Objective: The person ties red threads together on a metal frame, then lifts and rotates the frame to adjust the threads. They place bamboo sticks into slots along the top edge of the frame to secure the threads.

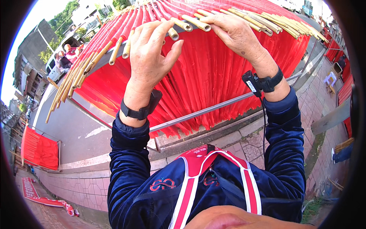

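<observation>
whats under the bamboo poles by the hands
Red cloth hangs below the bamboo poles, with a metal bar crossing in front. Whatever lies behind the cloth is covered.

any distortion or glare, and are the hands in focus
Head view: strong fisheye bending, the row of pale hollow bamboo poles curving in an arc; head view: white sky washed out at upper left; head view: bare left hand and bare right hand fairly sharp.
</observation>
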A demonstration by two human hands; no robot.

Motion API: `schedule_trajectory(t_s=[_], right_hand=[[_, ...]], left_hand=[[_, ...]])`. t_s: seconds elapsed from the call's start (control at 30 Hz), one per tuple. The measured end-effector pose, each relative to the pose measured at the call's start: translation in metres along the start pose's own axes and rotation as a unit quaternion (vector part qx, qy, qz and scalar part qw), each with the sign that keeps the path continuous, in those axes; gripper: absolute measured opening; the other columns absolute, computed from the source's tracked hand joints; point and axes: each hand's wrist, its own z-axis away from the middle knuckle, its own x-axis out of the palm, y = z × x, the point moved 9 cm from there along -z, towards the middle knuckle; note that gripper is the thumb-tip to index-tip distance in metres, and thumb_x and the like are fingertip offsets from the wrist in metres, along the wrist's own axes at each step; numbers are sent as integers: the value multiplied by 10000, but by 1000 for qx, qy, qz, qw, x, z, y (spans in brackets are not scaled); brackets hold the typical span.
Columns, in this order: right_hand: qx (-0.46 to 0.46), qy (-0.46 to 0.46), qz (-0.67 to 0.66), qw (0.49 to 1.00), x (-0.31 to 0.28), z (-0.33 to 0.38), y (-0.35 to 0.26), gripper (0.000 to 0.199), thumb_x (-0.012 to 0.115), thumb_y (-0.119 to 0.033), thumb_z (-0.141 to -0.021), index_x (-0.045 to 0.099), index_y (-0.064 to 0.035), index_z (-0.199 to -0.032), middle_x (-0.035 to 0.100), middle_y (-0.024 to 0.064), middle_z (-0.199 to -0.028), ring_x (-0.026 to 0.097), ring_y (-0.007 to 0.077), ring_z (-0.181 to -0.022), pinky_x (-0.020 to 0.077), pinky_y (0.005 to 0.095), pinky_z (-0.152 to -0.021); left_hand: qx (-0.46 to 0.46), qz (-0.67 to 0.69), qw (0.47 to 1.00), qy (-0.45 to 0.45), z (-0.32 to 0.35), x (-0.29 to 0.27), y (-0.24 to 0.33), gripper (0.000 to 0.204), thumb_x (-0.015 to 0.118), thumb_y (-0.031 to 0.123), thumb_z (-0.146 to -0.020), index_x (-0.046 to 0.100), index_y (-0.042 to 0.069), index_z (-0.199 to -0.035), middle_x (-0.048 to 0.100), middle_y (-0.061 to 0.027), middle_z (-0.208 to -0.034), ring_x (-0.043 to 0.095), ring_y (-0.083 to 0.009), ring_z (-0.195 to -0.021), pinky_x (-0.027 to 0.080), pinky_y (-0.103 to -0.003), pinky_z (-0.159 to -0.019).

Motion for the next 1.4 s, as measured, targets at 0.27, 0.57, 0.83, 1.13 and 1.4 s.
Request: schedule_trajectory(t_s=[0.27, 0.57, 0.83, 1.13, 1.4], right_hand=[[11, 12, -10, 1000, -2, 4, 0, 244, 583, -47, -941, 678, -92, -1161, 691, 110, -1073, 667, 281, -1006, 530, 372, -889], [-10, 29, -12, 999, -3, 4, 4, 210, 591, -83, -927, 684, -121, -1111, 663, 119, -969, 658, 317, -931, 546, 396, -816], [-12, 32, -9, 999, -2, 3, 2, 213, 573, -77, -927, 684, -126, -1102, 646, 111, -899, 643, 303, -881, 532, 409, -770], [19, -8, -3, 1000, -26, 29, -13, 425, 655, -90, -890, 587, -82, -1309, 523, 166, -1399, 486, 329, -1303, 392, 423, -1112], [175, -28, -31, 984, -89, 144, 11, 253, 643, -60, -891, 672, -35, -1141, 637, 152, -1226, 640, 300, -1112, 542, 360, -918]], left_hand=[[39, -155, 986, -57, -15, 30, 14, 346, 804, 271, -776, 679, 165, -1081, 584, -9, -807, 606, -188, -753, 443, -352, -710], [50, -193, 979, -32, -24, 43, 19, 240, 801, 241, -782, 688, 146, -971, 526, -25, -721, 594, -196, -675, 453, -342, -594], [47, -184, 982, -24, -24, 42, 20, 225, 791, 209, -779, 691, 137, -968, 535, -29, -724, 600, -205, -675, 470, -338, -594], [15, -164, 984, -63, -25, 41, 21, 227, 745, 205, -839, 720, 141, -1055, 647, -33, -829, 650, -212, -764, 515, -336, -654], [-21, -171, 984, -55, -25, 41, 22, 196, 754, 214, -825, 703, 139, -998, 617, -9, -795, 609, -199, -721, 469, -338, -615]])
